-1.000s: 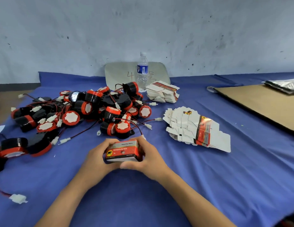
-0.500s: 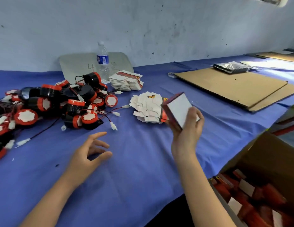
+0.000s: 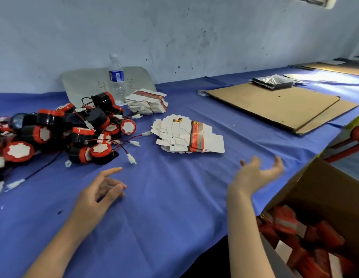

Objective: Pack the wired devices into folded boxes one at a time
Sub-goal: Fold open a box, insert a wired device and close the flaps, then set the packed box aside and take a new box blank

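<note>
Evidently nothing is held: the grip of the right hand is spread wide, palm turned up, just beside the open carton, and the grip of the left hand is loosely opened low over the blue-covered surface. The wired devices are heaped at the left, within the left hand's reach, their leads and white plugs trailing toward it. The flat box blanks are fanned between the heap and the right hand, presumably so that a single sheet can be slid off at a time. A second, squarer stack of blanks is kept farther back beside a water bottle, probably as reserve. The carton is set below the surface's edge on the right, where finished red boxes can be dropped in without a long reach.

The right hand's fingers are smeared by blur, so their exact curl cannot be read, and whether the left palm is touching the cloth cannot be told. The heap is cut off at the left border and the carton at the right and bottom; its contents are blurred and cannot be counted. The printing on the blanks is too small to be read.
</note>
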`<control>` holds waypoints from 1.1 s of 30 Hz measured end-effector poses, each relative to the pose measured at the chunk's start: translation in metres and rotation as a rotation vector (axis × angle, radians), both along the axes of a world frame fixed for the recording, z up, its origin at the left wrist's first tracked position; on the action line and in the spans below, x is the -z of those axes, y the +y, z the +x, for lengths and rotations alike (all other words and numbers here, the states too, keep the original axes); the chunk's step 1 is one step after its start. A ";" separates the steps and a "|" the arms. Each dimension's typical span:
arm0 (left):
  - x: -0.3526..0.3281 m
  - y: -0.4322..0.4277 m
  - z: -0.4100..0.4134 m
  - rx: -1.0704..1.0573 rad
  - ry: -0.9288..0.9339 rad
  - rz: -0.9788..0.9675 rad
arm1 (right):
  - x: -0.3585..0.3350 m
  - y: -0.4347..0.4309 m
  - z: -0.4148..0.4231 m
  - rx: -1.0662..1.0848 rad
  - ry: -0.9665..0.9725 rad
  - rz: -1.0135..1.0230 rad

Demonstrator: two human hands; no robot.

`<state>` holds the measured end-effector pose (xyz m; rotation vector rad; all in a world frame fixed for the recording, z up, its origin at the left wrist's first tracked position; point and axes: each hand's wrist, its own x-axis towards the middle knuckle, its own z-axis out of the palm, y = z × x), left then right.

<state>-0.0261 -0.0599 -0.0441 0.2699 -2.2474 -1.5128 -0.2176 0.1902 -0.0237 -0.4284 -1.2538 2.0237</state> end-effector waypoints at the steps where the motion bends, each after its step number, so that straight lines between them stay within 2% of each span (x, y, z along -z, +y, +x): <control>1: -0.001 0.001 0.000 0.002 -0.008 -0.004 | -0.003 -0.010 0.001 -0.052 -0.024 0.207; 4: -0.003 0.003 0.001 0.004 -0.021 -0.007 | 0.009 -0.050 -0.014 -0.411 -0.080 1.114; 6: -0.003 0.003 0.002 -0.010 -0.019 0.008 | 0.010 -0.066 -0.033 -0.608 -0.160 1.369; 9: -0.001 0.003 0.002 -0.008 -0.022 0.026 | 0.010 -0.064 -0.064 -0.834 -0.306 1.419; 11: -0.001 0.001 0.001 -0.012 -0.024 0.032 | 0.006 -0.061 -0.086 -0.908 -0.386 1.442; 15: -0.002 0.000 -0.001 -0.026 -0.032 0.020 | -0.017 -0.047 -0.116 -1.044 -0.466 1.666; 19: -0.003 0.000 -0.002 -0.033 -0.034 0.027 | -0.034 -0.050 -0.119 -1.015 -0.393 1.897; 29: -0.004 0.000 -0.002 -0.019 -0.048 0.016 | -0.032 -0.048 -0.099 -0.917 -0.173 2.044; 33: -0.003 -0.001 -0.001 -0.011 -0.053 0.017 | -0.038 -0.051 -0.098 -0.984 -0.222 2.087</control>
